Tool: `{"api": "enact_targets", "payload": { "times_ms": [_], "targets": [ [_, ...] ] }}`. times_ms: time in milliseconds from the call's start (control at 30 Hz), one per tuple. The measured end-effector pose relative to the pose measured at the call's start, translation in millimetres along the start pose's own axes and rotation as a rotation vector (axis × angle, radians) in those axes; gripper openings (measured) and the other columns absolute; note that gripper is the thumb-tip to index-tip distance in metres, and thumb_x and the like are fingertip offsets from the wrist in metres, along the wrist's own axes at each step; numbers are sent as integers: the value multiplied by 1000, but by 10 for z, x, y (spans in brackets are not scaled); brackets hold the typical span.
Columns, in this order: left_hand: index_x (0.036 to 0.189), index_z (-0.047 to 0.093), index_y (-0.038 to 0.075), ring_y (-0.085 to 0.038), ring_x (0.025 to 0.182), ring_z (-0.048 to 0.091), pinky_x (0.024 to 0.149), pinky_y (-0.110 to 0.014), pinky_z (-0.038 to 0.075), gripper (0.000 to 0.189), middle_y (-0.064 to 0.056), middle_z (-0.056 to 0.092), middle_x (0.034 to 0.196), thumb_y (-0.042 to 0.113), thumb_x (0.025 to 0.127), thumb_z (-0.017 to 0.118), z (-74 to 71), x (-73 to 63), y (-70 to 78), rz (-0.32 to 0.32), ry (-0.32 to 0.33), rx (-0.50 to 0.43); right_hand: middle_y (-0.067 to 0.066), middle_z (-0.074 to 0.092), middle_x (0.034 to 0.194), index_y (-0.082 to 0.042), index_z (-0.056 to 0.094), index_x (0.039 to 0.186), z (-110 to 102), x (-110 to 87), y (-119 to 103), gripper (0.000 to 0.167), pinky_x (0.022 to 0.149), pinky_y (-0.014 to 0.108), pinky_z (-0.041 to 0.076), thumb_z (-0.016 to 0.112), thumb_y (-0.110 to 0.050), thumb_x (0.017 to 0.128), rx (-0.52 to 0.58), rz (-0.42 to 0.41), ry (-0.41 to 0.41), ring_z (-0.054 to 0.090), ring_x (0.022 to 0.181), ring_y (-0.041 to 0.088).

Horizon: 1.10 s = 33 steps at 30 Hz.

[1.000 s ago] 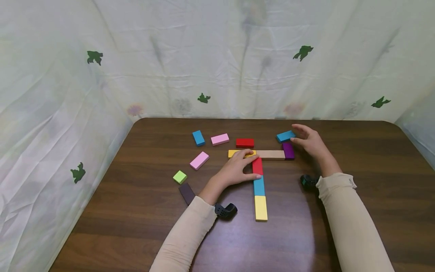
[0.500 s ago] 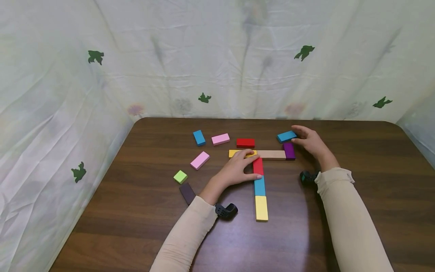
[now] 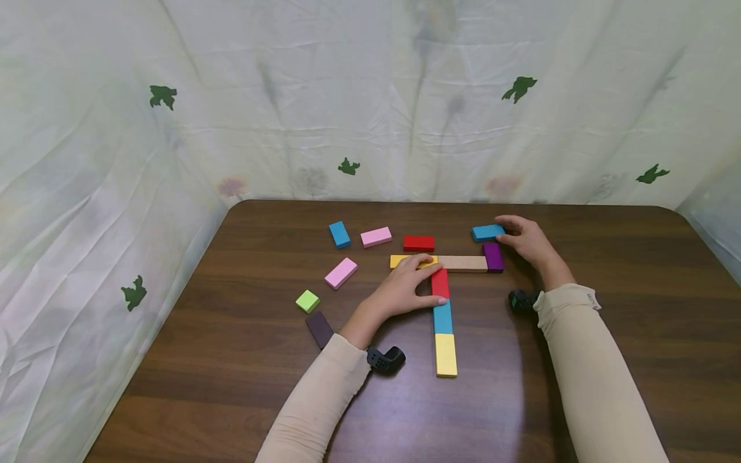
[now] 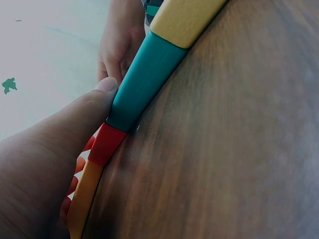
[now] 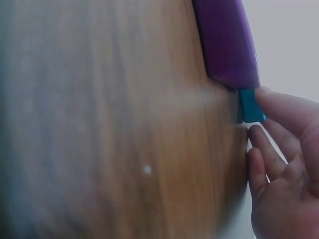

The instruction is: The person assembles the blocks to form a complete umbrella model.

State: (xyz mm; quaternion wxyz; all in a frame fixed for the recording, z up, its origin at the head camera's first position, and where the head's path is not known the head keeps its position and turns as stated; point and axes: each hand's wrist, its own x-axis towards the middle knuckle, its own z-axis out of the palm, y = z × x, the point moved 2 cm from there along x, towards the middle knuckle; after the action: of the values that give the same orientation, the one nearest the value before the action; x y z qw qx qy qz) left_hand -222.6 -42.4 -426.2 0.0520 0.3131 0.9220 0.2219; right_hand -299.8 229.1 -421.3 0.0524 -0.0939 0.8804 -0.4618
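Observation:
My right hand [image 3: 523, 241] is at the far right of the block layout and pinches the right end of a blue block [image 3: 485, 233] between thumb and fingers. That block lies just behind an upright-lying purple block [image 3: 493, 257], which ends a row with a tan block [image 3: 462, 263] and a yellow block [image 3: 396, 261]. My left hand [image 3: 399, 286] rests over the row, fingers spread on the yellow block. Its thumb touches where a red block [image 3: 440, 281] meets a light blue block [image 3: 442, 318]. A pale yellow block [image 3: 446, 355] continues this column toward me.
Loose blocks lie at the left and back: blue [image 3: 339, 235], two pink, one of them [image 3: 341, 273] nearer, red [image 3: 419, 243], green [image 3: 307, 301] and dark [image 3: 320, 329], the last partly behind my left sleeve. A white curtain [image 3: 278, 128] hangs behind the table.
The blue block at my right hand has turned slightly, its long side now more level with the row. My right hand has shifted a little with it. The left hand stays put.

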Motion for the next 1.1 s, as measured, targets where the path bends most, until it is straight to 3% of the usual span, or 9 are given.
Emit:
{"api": "enact_targets", "payload": {
  "times_ms": [433,700,1100],
  "targets": [
    [137,40,22,-18,126,24,99,-36,30,72,-1,32,137,57,77,58,10,4,-7,-3,-3,2,24,43,126,3,47,125,70,18,-23,40,90,48,35,55,-15,90,-60,24,37,41,110,37],
    [136,41,21,-18,125,25,99,-35,30,71,-2,33,136,57,77,58,5,5,-7,4,3,6,24,43,125,0,49,126,91,18,-19,41,87,48,36,51,-23,93,-66,44,41,43,106,35],
    [137,40,22,-18,125,24,99,-36,30,72,-1,33,136,59,76,58,8,10,-10,0,3,5,23,47,121,0,52,123,142,28,-78,36,85,45,38,51,-19,93,-53,41,59,45,101,34]
  ]
}}
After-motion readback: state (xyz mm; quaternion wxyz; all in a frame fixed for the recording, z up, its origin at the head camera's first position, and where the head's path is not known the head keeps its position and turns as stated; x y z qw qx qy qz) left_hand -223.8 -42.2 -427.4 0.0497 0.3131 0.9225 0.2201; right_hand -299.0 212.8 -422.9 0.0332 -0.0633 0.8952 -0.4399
